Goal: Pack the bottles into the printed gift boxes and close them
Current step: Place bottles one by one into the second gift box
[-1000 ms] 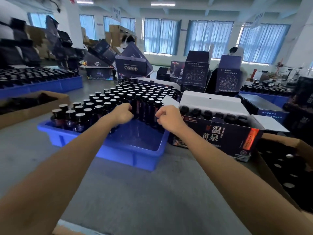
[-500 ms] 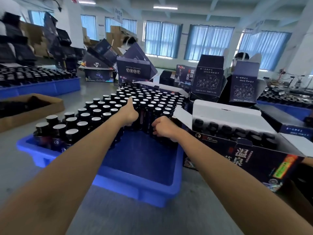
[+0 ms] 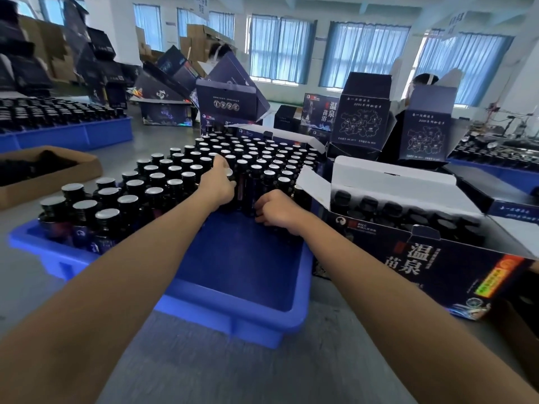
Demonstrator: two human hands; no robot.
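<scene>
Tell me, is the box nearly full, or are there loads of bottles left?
Done: a row of dark glass bottles shows inside the dark printed cardboard gift box. In hand: the left grip and right grip each curl round more bottles in the blue plastic tray. Left: the box's flaps are open, and dozens of bottles wait in the tray.

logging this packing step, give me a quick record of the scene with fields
left hand: grips one of the bottles at the front row
right hand: curled round bottles just to the right of it
bottles: upright, capped, filling the far part of the crate
crate: blue, in front of the person
box: right of the crate, flaps open, a row of bottles shows inside
</scene>
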